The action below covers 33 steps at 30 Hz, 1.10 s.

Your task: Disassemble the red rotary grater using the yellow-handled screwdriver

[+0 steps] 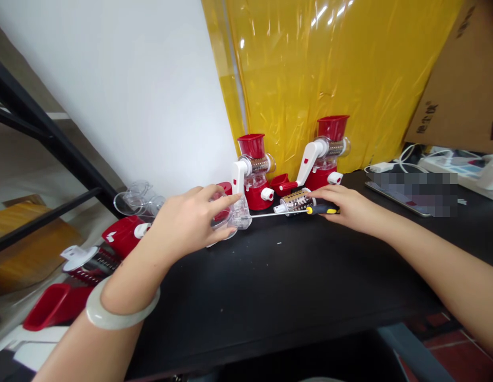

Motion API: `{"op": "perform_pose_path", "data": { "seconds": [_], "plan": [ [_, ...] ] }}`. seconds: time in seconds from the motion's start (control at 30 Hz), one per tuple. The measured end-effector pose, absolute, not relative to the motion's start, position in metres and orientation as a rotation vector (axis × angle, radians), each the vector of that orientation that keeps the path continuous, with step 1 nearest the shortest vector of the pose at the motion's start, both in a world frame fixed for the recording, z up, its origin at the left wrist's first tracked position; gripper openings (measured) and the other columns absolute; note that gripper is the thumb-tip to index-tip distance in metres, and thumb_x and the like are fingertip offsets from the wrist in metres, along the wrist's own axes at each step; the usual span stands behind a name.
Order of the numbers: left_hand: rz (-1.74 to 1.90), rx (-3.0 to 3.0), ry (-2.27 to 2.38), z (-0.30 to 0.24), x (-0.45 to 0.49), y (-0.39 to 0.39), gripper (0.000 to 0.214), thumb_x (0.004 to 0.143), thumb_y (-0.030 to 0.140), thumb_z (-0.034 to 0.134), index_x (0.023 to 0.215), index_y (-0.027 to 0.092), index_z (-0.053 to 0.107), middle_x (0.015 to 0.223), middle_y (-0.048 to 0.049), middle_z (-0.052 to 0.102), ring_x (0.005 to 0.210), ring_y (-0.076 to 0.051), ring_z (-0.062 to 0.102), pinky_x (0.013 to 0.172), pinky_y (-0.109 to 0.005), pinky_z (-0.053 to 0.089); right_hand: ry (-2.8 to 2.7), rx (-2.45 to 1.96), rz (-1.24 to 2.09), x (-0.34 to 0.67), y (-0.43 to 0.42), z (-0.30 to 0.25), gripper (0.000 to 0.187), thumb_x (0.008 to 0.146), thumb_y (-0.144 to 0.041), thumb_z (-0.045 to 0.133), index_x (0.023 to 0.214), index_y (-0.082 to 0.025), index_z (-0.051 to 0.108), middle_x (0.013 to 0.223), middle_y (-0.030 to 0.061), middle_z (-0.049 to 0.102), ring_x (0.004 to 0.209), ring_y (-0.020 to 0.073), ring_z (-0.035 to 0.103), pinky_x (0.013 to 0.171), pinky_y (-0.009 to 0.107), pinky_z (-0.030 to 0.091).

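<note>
My left hand [199, 217] has its fingers and thumb around a clear plastic grater housing [240, 215]; part of the housing is hidden behind the hand. In my right hand [340, 204] is the black-and-yellow handle of a screwdriver [324, 209]. Its thin metal shaft runs left, and the tip meets the housing or lies just in front of it; I cannot tell which. Behind the shaft lies a metal grater drum [298, 200], close to my right fingers.
Two red-and-white rotary graters [257, 183] [328, 151] stand at the back. Loose grater parts lie left: a red base [123, 235], a dark drum [97, 265] and a red hopper [55, 307]. A tablet-like device [397, 197], white cables and a cardboard box [457, 90] are right.
</note>
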State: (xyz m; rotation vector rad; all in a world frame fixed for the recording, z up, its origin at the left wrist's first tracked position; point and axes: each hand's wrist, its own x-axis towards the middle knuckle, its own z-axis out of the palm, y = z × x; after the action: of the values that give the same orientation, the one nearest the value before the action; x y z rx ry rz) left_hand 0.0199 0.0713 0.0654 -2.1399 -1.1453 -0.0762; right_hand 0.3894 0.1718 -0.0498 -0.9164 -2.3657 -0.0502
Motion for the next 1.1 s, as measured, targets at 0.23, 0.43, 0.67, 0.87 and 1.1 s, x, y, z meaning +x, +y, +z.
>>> {"op": "perform_pose_path", "data": {
  "seconds": [0.23, 0.43, 0.67, 0.87, 1.1],
  "plan": [
    [-0.096, -2.158, -1.123, 0.064, 0.021, 0.072, 0.052, 0.090, 0.056, 0.062, 0.137, 0.033, 0.063, 0.127, -0.0093, 0.069, 0.092, -0.029, 0.070, 0.055, -0.030, 0.043, -2.416, -1.039, -0.054, 0.388, 0.168, -0.046, 0.010, 0.090, -0.026, 0.056, 0.097, -0.023, 0.064, 0.093, 0.0068, 0.072, 0.086, 0.0253, 0.070, 0.075, 0.036, 0.052],
    [-0.104, -2.142, -1.124, 0.065, 0.020, 0.072, 0.052, 0.090, 0.057, 0.061, 0.136, 0.032, 0.064, 0.126, -0.0098, 0.069, 0.092, -0.029, 0.070, 0.056, -0.031, 0.044, -2.413, -1.030, 0.064, 0.383, 0.158, -0.042, 0.030, 0.098, -0.045, 0.049, 0.109, -0.021, 0.061, 0.101, 0.0115, 0.066, 0.095, 0.0282, 0.064, 0.087, 0.044, 0.052],
    [-0.091, -2.121, -1.145, 0.065, 0.018, 0.073, 0.052, 0.090, 0.058, 0.060, 0.136, 0.033, 0.064, 0.127, -0.0089, 0.068, 0.094, -0.030, 0.070, 0.056, -0.032, 0.045, -2.349, -0.894, 0.130, 0.385, 0.162, -0.047, 0.024, 0.095, -0.041, 0.056, 0.111, -0.025, 0.065, 0.104, 0.0096, 0.057, 0.097, 0.0260, 0.061, 0.092, 0.046, 0.053],
    [-0.121, -2.132, -1.131, 0.065, 0.019, 0.073, 0.053, 0.090, 0.058, 0.061, 0.136, 0.033, 0.064, 0.125, -0.0086, 0.069, 0.090, -0.029, 0.071, 0.057, -0.033, 0.048, -2.243, -0.845, 0.004, 0.384, 0.166, -0.047, 0.031, 0.086, -0.032, 0.067, 0.116, -0.026, 0.067, 0.120, 0.0115, 0.059, 0.110, 0.0288, 0.064, 0.098, 0.046, 0.053],
    [-0.118, -2.158, -1.127, 0.065, 0.022, 0.070, 0.053, 0.091, 0.058, 0.059, 0.137, 0.033, 0.063, 0.128, -0.0113, 0.068, 0.095, -0.030, 0.071, 0.058, -0.031, 0.048, -2.369, -1.045, -0.149, 0.386, 0.162, -0.044, 0.010, 0.089, -0.028, 0.060, 0.094, -0.025, 0.068, 0.092, 0.0062, 0.075, 0.083, 0.0257, 0.072, 0.072, 0.037, 0.055]
  ]
}}
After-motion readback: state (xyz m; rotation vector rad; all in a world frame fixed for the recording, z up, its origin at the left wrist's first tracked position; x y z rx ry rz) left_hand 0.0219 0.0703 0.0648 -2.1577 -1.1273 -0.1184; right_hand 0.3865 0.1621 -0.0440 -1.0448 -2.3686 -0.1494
